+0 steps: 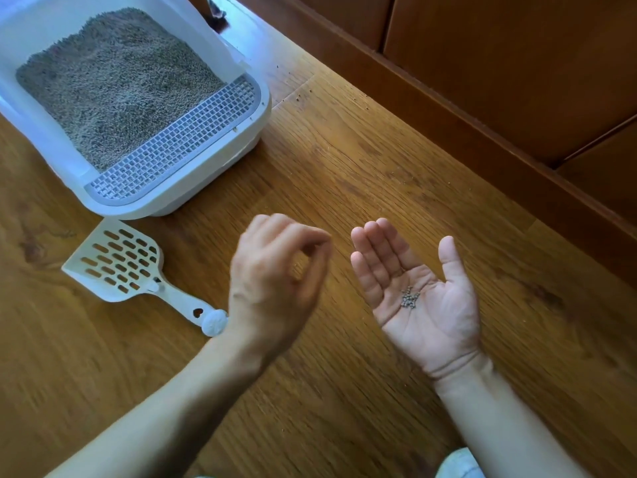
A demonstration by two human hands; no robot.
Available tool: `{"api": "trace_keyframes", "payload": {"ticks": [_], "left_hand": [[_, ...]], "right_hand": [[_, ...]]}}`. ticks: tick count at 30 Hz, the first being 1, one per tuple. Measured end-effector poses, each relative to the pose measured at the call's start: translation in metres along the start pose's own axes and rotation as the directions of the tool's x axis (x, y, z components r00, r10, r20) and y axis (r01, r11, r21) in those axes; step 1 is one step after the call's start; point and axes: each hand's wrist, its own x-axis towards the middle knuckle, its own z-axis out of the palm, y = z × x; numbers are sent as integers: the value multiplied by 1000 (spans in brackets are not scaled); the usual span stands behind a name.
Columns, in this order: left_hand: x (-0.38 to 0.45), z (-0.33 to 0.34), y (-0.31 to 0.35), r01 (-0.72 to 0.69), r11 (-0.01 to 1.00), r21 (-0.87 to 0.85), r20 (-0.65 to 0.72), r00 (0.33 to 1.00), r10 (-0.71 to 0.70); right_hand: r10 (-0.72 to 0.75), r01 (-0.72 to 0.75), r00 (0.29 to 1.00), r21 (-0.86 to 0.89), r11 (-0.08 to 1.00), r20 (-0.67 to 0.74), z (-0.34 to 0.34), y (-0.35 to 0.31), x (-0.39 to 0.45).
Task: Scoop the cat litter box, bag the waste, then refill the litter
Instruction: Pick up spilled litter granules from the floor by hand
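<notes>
right hand (pixel 417 294) is palm up with fingers straight, carrying a small clump of grey litter pellets (pixel 409 298) in the middle of the palm. left hand (pixel 275 281) hovers just beside it, blurry, fingers curled toward the thumb, can't tell if it's pinching anything. litter box (pixel 179 198) full of litter (pixel 117 88) sits far left on the wood floor (pixel 379 167), white scoop (pixel 117 263) lying just in front of it.

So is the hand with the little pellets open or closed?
Open. The right hand lies palm up with straight fingers, and a few litter pellets sit loose on the palm.
</notes>
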Motion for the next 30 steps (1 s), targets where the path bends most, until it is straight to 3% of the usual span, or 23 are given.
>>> {"api": "trace_keyframes", "payload": {"ticks": [3,7,21,30], "left_hand": [[-1,-6,-51,190,963,189,18,980,-197],[-10,-5,-92,234,902,363,109,950,-291],[-5,11,-100,40,887,461,218,963,-156],[5,18,-99,37,895,445,227,962,-153]], "right_hand": [[52,-53,998,23,998,36,4,-2,1],[68,-69,996,25,997,54,3,-1,2],[64,-68,993,45,997,96,-7,-3,7],[68,-72,993,35,997,96,-8,-4,7]]}}
